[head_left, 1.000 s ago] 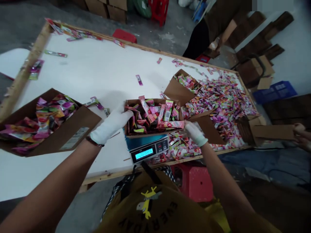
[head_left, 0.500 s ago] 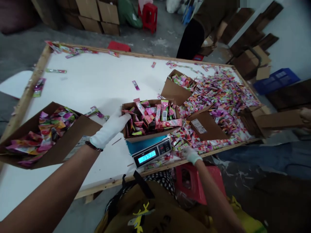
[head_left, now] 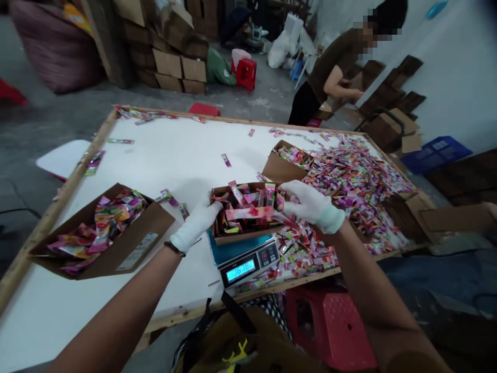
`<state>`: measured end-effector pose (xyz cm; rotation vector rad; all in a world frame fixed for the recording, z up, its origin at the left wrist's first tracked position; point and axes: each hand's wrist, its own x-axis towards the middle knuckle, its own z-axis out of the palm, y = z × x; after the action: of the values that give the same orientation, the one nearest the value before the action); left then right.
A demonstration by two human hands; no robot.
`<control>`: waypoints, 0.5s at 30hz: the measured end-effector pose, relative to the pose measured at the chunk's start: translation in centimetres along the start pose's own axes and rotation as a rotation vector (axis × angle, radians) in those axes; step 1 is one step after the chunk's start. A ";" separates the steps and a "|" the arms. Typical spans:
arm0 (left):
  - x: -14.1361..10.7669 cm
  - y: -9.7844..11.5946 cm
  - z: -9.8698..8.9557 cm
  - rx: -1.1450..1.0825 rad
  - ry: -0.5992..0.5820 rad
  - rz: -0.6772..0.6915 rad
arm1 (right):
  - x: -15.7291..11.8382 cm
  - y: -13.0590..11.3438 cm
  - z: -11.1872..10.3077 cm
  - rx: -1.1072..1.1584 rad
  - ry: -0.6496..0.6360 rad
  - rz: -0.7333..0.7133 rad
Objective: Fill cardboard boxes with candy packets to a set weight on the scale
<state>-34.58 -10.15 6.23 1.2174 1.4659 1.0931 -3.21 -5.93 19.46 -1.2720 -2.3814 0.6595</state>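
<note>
An open cardboard box (head_left: 248, 238) full of small pink, purple and green stick packets (head_left: 248, 213) sits on a digital scale (head_left: 248, 261) with a lit blue display. My white-gloved left hand (head_left: 204, 220) is closed on the box's left end. Over its right end is my gloved right hand (head_left: 308, 203), fingers bent around some packets that are blurred and partly hidden. A second open box (head_left: 134, 248) of packets stands tilted to the left, and a third (head_left: 283, 168) lies behind the scale.
A large heap of loose packets (head_left: 353, 181) covers the right of the white table (head_left: 171, 155), which has a wooden rim. A red stool (head_left: 334, 326) stands by the front edge. Across the table is another person (head_left: 330, 72); someone's hand shows at far right.
My right hand has risen from the loose packets near the front edge to the box on the scale. The display reading has changed. My left hand stays at the box; the view has shifted.
</note>
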 end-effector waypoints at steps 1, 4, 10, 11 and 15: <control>-0.1 -0.1 0.0 0.000 -0.006 -0.004 | 0.5 0.8 0.3 -0.060 0.027 0.031; -0.3 0.0 0.2 0.001 -0.003 -0.013 | 0.1 2.8 0.6 -0.182 0.021 0.173; -0.4 0.9 0.3 -0.008 0.014 0.012 | -3.8 1.6 3.4 -0.311 -0.087 -0.020; -0.4 1.0 0.3 -0.001 0.014 0.008 | -4.2 1.3 3.9 -0.334 -0.129 -0.047; -0.6 0.6 0.1 0.004 0.000 0.001 | -5.5 2.2 2.1 -0.291 -0.093 -0.114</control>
<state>-34.28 -10.64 6.87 1.2208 1.4680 1.0907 0.12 -9.99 15.93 -1.2267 -2.6792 0.3547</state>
